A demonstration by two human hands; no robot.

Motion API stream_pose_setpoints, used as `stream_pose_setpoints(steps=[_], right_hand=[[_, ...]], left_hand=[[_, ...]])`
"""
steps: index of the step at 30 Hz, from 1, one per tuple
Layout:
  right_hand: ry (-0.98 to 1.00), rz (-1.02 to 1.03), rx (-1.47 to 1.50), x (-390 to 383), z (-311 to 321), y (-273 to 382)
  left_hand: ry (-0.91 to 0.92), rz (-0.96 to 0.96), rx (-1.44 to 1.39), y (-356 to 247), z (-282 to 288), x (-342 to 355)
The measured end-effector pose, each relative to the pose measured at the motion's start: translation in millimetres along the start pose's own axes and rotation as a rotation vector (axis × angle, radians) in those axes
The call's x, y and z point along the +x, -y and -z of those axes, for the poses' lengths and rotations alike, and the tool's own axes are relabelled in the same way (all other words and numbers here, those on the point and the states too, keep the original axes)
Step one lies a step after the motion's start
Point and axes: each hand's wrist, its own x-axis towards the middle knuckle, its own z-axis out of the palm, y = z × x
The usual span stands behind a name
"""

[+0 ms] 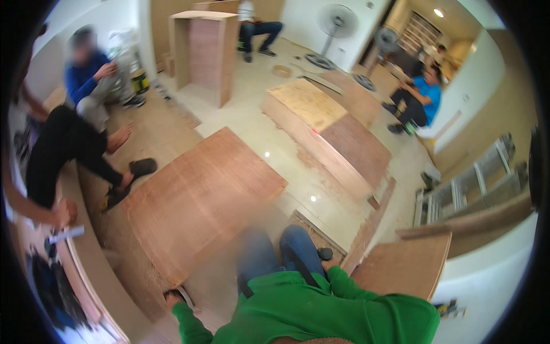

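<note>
My left hand (173, 296) is low beside the near corner of a large brown plywood panel (209, 198). A thin, pale curved piece (187, 299) lies against that hand, and its fingers are too dark and small to read. By my right knee, my right hand (330, 264) is next to a small black rounded thing (325, 253). Whether the fingers grip it cannot be made out. My jeans-clad knees (295, 243) are at the panel's right near edge. A blurred patch covers part of the panel by my left knee.
A long wooden box (338, 140) lies on the glossy tiled floor (275, 137); an upright cabinet carcass (206, 57) stands behind. At right are a ladder (467, 186) and another panel (404, 264). People sit around the room, one leg (80, 143) close at left. Fans (338, 23) stand farther back.
</note>
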Motion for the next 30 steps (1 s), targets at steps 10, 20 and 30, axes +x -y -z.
stream_pose_setpoints(steps=[10, 20, 30], right_hand=[[0.146, -0.146, 0.099, -5, -2, 7], [-0.041, -0.109, 0.086, -4, -22, -10], [-0.039, 0.011, 0.203, 20, -25, -32]], left_hand=[[0.218, 0.038, -0.181, -20, 18, -39], [0.339, -0.06, -1.174, 8, -5, -19], [0.452, 0.58, -1.95, 44, 50, -65]])
